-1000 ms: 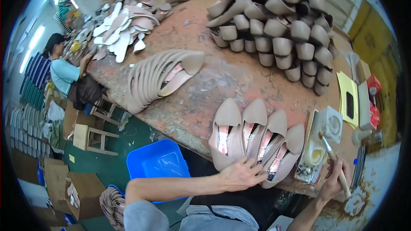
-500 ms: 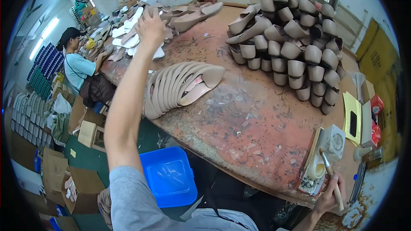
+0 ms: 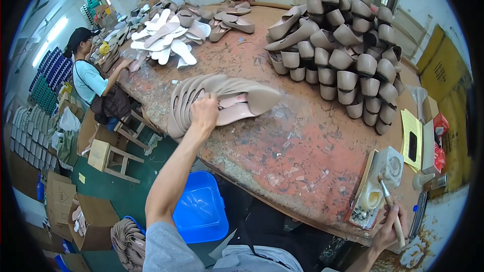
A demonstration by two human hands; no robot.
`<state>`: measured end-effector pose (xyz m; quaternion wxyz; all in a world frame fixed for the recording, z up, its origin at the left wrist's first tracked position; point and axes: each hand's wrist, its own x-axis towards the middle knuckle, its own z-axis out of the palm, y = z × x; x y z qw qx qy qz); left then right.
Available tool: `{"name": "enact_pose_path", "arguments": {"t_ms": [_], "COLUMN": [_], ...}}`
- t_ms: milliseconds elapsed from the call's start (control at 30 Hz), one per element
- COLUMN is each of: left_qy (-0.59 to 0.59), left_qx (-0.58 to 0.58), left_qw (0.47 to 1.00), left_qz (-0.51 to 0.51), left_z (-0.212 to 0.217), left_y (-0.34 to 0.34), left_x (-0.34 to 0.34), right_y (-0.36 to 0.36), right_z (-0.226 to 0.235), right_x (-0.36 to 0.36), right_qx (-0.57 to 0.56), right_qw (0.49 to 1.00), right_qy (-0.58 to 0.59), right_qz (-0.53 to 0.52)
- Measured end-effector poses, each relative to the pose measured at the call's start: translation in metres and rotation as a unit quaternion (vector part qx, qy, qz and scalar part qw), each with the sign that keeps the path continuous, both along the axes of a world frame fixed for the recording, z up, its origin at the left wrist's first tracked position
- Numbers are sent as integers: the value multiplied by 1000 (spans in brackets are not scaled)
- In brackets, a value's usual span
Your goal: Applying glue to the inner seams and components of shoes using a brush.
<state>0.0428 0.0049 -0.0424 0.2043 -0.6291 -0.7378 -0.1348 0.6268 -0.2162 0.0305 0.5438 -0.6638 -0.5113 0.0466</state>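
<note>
A row of nested beige flat shoes lies on the worn red workbench. My left hand is closed on the rear side of the front shoe, whose toe points right and looks slightly blurred. At the lower right, my right hand grips a wooden-handled brush, bristles up and leaning left. Beside the brush stands a container of pale glue in a dirty tray.
A tall stack of beige shoes fills the right back. White insoles and loose shoes lie at the far left. A co-worker sits there. Below the bench edge is a blue basin; a phone rests on yellow paper at right.
My left hand has come back from the far shoe pile to the nested row and closed on the front shoe. That shoe has shifted right. My right hand and brush have hardly moved.
</note>
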Motion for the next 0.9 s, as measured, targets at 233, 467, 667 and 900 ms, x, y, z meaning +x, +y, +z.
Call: {"name": "enact_pose_path", "arguments": {"t_ms": [233, 467, 667, 900], "left_qy": [-39, -75, -220, -277], "left_qx": [-52, -207, -235, -288], "left_qw": [994, 959, 916, 914], "left_qz": [-86, -180, -240, -66], "left_z": [45, 57, 35, 24], "left_y": [-33, -69, -101, -94], "left_x": [163, 344, 377, 256], "right_y": [-1, 30, 44, 22], "right_z": [1, -17, -38, -66], "right_x": [-5, -38, -56, -69], "right_qx": [8, -4, -18, -58], "right_qw": [1000, 995, 991, 968], "right_qy": [4, 37, 4, -159], "right_qz": [14, 87, 129, 187]}}
